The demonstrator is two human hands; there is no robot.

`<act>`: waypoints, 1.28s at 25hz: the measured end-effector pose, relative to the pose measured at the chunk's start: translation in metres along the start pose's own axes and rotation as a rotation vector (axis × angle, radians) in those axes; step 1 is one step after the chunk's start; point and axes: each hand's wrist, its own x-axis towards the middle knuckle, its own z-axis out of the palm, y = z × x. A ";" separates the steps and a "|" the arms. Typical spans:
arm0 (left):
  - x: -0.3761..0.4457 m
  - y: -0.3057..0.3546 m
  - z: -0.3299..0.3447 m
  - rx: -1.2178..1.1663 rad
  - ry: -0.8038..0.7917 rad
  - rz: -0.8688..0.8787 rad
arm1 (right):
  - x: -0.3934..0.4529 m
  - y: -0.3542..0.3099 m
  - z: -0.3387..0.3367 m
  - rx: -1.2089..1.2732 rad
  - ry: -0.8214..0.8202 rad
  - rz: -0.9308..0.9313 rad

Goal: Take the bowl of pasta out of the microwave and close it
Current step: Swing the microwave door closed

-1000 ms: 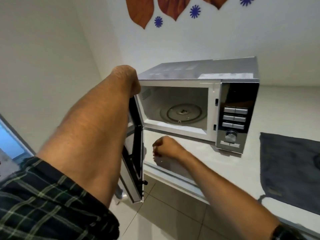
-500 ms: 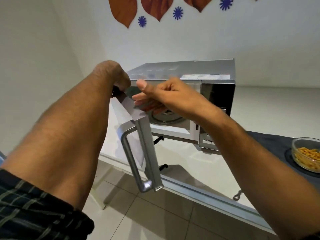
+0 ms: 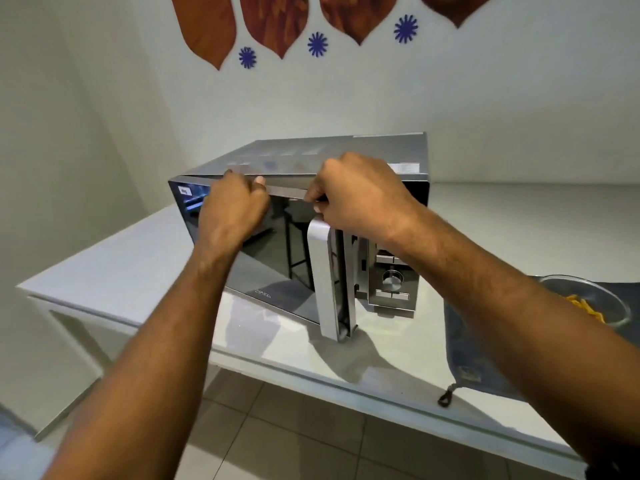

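1. Bowl (image 3: 588,303): out of the microwave (image 3: 339,157). It stands on the dark cloth (image 3: 485,358) on the counter (image 3: 121,265), well to the right of the oven, and holds yellow pasta. The right forearm hides part of it. Removal is judged complete.
2. Door (image 3: 277,258): nearly shut, not latched. A narrow gap shows at the handle (image 3: 320,282) side, between the door edge and the control panel (image 3: 391,271). The hinge side sits flush at the left.
3. Left hand (image 3: 232,209): curled over the top edge of the door near its middle, fingers hooked on the rim. It holds only the door edge.
4. Right hand (image 3: 353,195): curled on the top edge of the door just above the handle, knuckles toward the camera. Whether the fingers pinch the edge or merely press on it cannot be told.
5. Remaining work, as judged: push the handle side of the door home until the gap closes and the latch engages. Then release both hands.
6. Caution: fingers hooked over the top rim lie close to the closing seam.
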 end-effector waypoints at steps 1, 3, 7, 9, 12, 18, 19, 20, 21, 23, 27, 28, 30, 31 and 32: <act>-0.014 -0.001 0.010 -0.086 0.144 0.064 | 0.001 0.006 0.005 -0.022 0.021 0.011; -0.041 0.001 0.029 -0.269 0.370 0.182 | 0.001 0.014 0.012 -0.100 0.049 0.008; -0.074 0.019 0.069 -0.600 0.143 0.147 | 0.003 0.030 0.015 -0.123 0.044 -0.034; -0.080 0.031 0.089 -0.672 0.024 0.157 | 0.002 0.042 0.016 -0.161 0.075 0.000; -0.082 0.045 0.112 -0.876 -0.107 0.073 | -0.002 0.057 0.020 -0.213 0.093 0.123; -0.083 0.056 0.128 -1.125 -0.153 -0.020 | -0.003 0.062 0.024 -0.214 0.057 0.216; -0.083 0.057 0.129 -1.132 -0.146 -0.038 | -0.002 0.064 0.025 -0.212 0.065 0.217; -0.082 0.059 0.129 -1.129 -0.136 -0.055 | -0.001 0.065 0.025 -0.208 0.072 0.222; -0.081 0.061 0.131 -1.125 -0.122 -0.065 | 0.000 0.066 0.027 -0.208 0.078 0.227; -0.079 0.063 0.133 -1.116 -0.098 -0.067 | 0.003 0.068 0.031 -0.210 0.092 0.227; -0.076 0.066 0.138 -1.087 -0.080 -0.091 | 0.004 0.069 0.036 -0.261 0.125 0.235; -0.075 0.067 0.139 -1.079 -0.084 -0.095 | 0.005 0.069 0.037 -0.277 0.123 0.241; -0.074 0.069 0.140 -1.072 -0.085 -0.106 | 0.008 0.069 0.039 -0.323 0.126 0.257; -0.073 0.069 0.141 -1.073 -0.081 -0.109 | 0.009 0.069 0.041 -0.334 0.132 0.257; -0.074 0.071 0.140 -1.071 -0.077 -0.111 | 0.009 0.069 0.043 -0.347 0.141 0.249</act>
